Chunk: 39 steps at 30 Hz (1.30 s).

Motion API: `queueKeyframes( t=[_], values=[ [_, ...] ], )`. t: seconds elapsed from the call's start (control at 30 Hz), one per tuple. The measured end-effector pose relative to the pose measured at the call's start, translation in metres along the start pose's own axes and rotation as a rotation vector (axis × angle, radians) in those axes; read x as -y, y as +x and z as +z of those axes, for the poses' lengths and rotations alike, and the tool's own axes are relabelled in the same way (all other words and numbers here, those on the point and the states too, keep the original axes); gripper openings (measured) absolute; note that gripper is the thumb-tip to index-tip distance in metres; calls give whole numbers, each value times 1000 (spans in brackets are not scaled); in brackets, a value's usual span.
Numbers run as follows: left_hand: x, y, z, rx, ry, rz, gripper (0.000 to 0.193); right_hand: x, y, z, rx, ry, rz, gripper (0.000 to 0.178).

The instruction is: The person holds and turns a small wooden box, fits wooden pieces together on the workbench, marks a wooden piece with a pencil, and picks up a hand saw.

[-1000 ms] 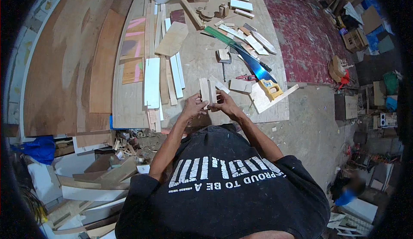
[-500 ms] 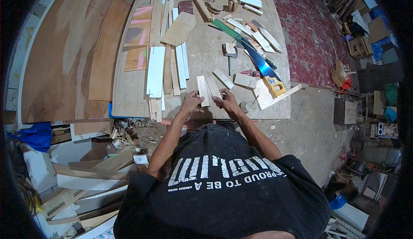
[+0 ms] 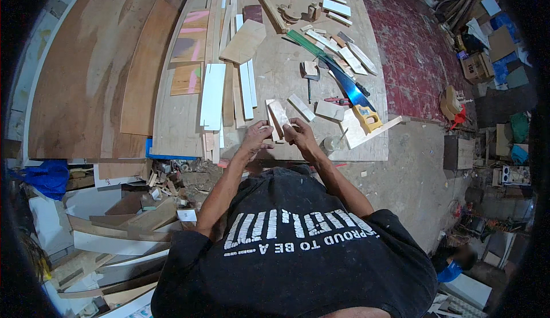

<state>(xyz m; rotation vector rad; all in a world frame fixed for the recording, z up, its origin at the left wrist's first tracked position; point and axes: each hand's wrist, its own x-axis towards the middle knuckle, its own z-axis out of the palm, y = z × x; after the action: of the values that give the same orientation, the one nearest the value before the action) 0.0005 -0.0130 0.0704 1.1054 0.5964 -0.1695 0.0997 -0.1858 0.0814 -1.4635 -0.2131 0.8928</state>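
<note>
At the near edge of the workbench, my left hand (image 3: 255, 138) is closed on a short pale wood strip (image 3: 271, 124). My right hand (image 3: 302, 138) pinches a second flat wood piece (image 3: 279, 113), tilted so its far end lies against or over the strip's far end. Toward my body the two pieces spread apart, with a narrow dark gap between them. Just beyond my right fingers lies another short wood block (image 3: 301, 107), touched by neither hand. A small clear jar (image 3: 332, 143) stands to the right of my right hand.
A handsaw with a yellow handle (image 3: 367, 118) lies on the right, near red-handled pliers (image 3: 337, 101) and a clamp-like tool (image 3: 310, 71). White boards (image 3: 213, 97) and long strips line the bench's left side. Scrap wood (image 3: 123, 240) is piled at lower left.
The right-hand wood piece has swung left, and its far end now meets the left strip where a gap showed before. Both hands keep their hold. The whole view has shifted slightly.
</note>
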Motion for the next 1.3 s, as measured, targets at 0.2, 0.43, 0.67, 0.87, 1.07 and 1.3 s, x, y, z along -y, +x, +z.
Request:
queueKeyframes(
  t=[0.2,0.43,0.67,0.87,1.07,1.3],
  values=[
    [-18,-11,-4,67,-193,46,40,23,-11,-1,44,-169,-28,35],
    [-30,-20,-11,144,-206,108,53,39,-14,-14,127,-257,-25,40],
    [-37,-18,-2,159,-204,107,57,53,-14,-15,164,-419,-65,44],
    [-30,-13,5,177,-251,91,57,55,-21,-23,166,-456,-79,45],
    [-18,-11,9,215,-470,66,45,71,-37,-18,107,-485,-69,41],
    [-13,-2,8,329,-634,11,36,43,-28,-29,-130,-184,-215,27]
  ],
)
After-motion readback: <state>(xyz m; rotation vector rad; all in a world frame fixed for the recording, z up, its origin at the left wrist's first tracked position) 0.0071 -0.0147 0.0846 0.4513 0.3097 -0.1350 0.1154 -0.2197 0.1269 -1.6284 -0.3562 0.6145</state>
